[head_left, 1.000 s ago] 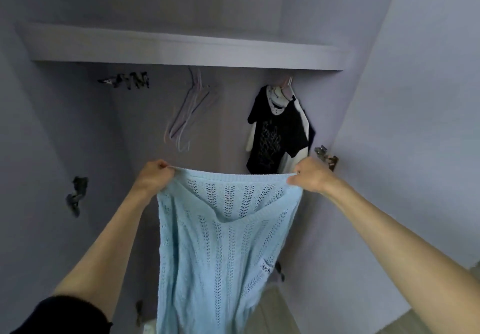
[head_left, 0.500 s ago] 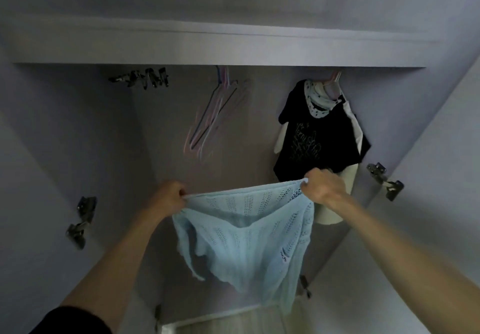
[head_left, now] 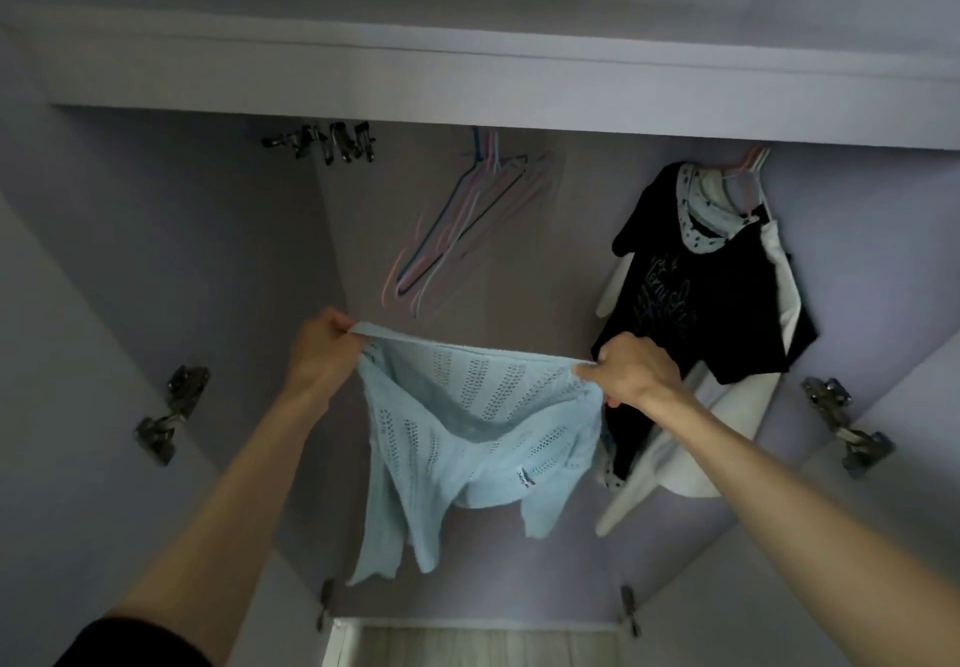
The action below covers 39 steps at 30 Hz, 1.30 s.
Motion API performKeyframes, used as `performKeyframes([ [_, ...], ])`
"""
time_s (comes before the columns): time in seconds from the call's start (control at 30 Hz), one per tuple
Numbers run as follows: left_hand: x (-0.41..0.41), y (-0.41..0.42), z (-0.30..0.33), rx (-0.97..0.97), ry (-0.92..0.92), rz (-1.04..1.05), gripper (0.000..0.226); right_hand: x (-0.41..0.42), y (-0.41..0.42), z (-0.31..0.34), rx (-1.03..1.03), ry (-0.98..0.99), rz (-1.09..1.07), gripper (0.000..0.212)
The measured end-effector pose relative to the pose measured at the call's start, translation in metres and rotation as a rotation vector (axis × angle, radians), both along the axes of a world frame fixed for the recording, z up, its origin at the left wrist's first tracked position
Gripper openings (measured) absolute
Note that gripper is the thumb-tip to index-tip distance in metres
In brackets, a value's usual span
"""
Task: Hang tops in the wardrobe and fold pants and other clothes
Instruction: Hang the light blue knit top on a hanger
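Observation:
A light blue open-knit top [head_left: 478, 438] hangs spread between my two hands in front of the open wardrobe. My left hand [head_left: 324, 349] grips its upper left edge and my right hand [head_left: 631, 367] grips its upper right edge. The fabric sags below, its sleeves dangling. Behind it, several empty pastel hangers [head_left: 467, 230] hang together from the rail area. To the right, a black printed top [head_left: 696, 292] and white garments [head_left: 675, 458] hang on hangers.
A white shelf [head_left: 467, 79] runs across the top of the wardrobe. Metal clips [head_left: 327, 139] hang at the upper left. Door hinges [head_left: 166, 412] [head_left: 844, 422] sit on both opened doors. A pale floor strip [head_left: 478, 645] shows at the bottom.
The view has tilted upward and moved closer to the wardrobe. Both hands have raised the blue top, which now bunches and sags instead of hanging flat and long.

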<state>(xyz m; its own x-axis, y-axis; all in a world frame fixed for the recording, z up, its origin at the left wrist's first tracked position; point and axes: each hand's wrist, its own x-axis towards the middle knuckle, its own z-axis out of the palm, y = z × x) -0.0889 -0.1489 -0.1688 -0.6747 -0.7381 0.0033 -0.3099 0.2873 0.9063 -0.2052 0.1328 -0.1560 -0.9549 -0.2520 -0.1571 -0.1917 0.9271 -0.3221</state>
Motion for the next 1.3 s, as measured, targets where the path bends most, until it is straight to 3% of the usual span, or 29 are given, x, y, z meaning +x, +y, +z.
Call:
performKeyframes([
  [0.1, 0.002, -0.002, -0.003, -0.017, -0.031, 0.043, 0.021, -0.004, -0.006, -0.005, -0.300, -0.034, -0.042, 0.037],
  [0.13, 0.003, -0.004, -0.003, -0.024, -0.032, 0.061, 0.022, -0.004, -0.008, -0.007, -0.242, -0.013, -0.009, 0.036],
  [0.23, 0.008, -0.010, -0.003, -0.056, -0.019, 0.107, 0.025, -0.005, -0.013, -0.011, 0.202, 0.192, 0.148, 0.016],
  [0.33, 0.013, -0.013, -0.004, -0.051, 0.004, 0.104, 0.026, -0.006, -0.024, -0.018, 0.344, 0.144, 0.205, 0.026],
  [0.5, 0.017, -0.023, 0.001, 0.035, 0.007, 0.118, 0.024, -0.017, -0.032, -0.024, -0.058, -0.236, 0.186, 0.019],
  [0.63, 0.013, -0.026, 0.009, 0.034, 0.017, 0.099, 0.022, -0.024, -0.034, -0.029, -0.193, -0.445, 0.121, 0.020],
  [0.67, 0.011, -0.026, 0.010, 0.022, 0.015, 0.094, 0.022, -0.024, -0.036, -0.032, -0.172, -0.425, 0.115, 0.028],
  [0.73, 0.009, -0.024, 0.011, -0.005, 0.015, 0.072, 0.022, -0.021, -0.040, -0.035, 0.040, -0.188, 0.151, 0.040],
  [0.8, 0.007, -0.025, 0.010, -0.042, 0.006, 0.040, 0.021, -0.021, -0.048, -0.038, 0.318, 0.140, 0.230, 0.033],
  [0.87, 0.007, -0.030, 0.011, -0.102, -0.019, 0.007, 0.021, -0.022, -0.053, -0.037, 0.415, 0.274, 0.269, 0.022],
  [1.07, 0.006, -0.040, 0.008, -0.295, -0.114, 0.033, 0.018, -0.041, -0.043, -0.023, 0.233, 0.202, 0.112, 0.024],
  [1.3, -0.001, -0.033, -0.001, -0.353, -0.106, 0.070, 0.014, -0.057, -0.035, -0.026, 0.004, -0.080, -0.011, 0.019],
])
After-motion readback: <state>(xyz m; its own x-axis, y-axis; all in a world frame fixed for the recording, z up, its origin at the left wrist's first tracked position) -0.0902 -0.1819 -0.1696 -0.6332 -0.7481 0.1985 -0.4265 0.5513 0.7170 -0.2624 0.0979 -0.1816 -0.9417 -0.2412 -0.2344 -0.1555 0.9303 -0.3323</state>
